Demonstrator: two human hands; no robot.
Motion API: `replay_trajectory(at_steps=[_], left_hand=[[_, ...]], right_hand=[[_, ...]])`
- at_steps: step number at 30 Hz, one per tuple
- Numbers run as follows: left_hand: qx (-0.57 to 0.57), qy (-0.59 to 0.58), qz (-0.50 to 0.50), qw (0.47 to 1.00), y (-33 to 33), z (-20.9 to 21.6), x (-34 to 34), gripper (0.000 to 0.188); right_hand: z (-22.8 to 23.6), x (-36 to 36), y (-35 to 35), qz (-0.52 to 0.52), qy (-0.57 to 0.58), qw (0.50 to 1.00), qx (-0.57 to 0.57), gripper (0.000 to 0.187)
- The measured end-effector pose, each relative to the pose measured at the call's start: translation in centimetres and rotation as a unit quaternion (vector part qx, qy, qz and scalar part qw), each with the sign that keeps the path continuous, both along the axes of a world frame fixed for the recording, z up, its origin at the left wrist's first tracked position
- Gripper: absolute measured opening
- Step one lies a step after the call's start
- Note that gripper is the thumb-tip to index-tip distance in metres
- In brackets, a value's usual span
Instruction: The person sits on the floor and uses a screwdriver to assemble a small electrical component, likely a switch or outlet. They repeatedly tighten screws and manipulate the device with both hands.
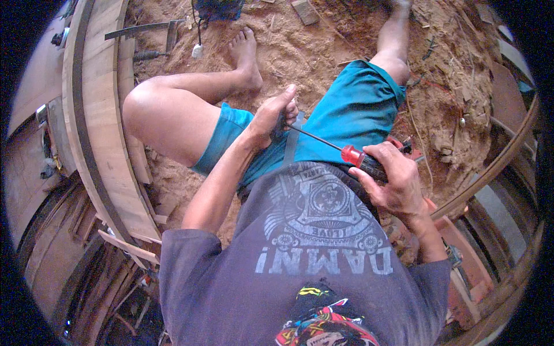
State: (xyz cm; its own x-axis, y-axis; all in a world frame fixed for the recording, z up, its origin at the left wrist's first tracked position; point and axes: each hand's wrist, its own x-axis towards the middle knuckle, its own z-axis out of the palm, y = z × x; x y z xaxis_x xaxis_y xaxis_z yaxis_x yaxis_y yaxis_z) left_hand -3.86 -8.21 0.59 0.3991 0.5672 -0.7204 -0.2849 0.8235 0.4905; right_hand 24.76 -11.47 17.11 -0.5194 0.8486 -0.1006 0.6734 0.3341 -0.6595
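My right hand grips the red and black handle of a screwdriver. Its thin metal shaft runs up and left toward my left hand. My left hand is closed around a small dark part, thumb raised, and a grey flat strip hangs down from it over my lap. The screwdriver tip meets the dark part inside my left fist, where it is hidden. I sit with teal shorts and bare legs above sawdust-covered ground.
A long curved wooden plank runs along my left. Sawdust and wood scraps cover the ground. A white plug on a cord and metal tools lie near my left foot. Curved wooden pieces stand at the right.
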Motion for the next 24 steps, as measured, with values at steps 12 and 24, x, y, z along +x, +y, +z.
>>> replay_trajectory(at_steps=[12,24], left_hand=[[0.002,-0.047,0.018,0.999,0.1,-0.3,-0.1,0.057],[-0.020,-0.061,0.021,0.998,-0.4,-1.2,-0.8,0.063]], right_hand=[[0.2,-0.5,-0.9,0.067,-0.031,0.997,0.012,0.056],[-0.8,-0.5,-0.1,0.018,0.044,0.999,-0.024,0.041]])
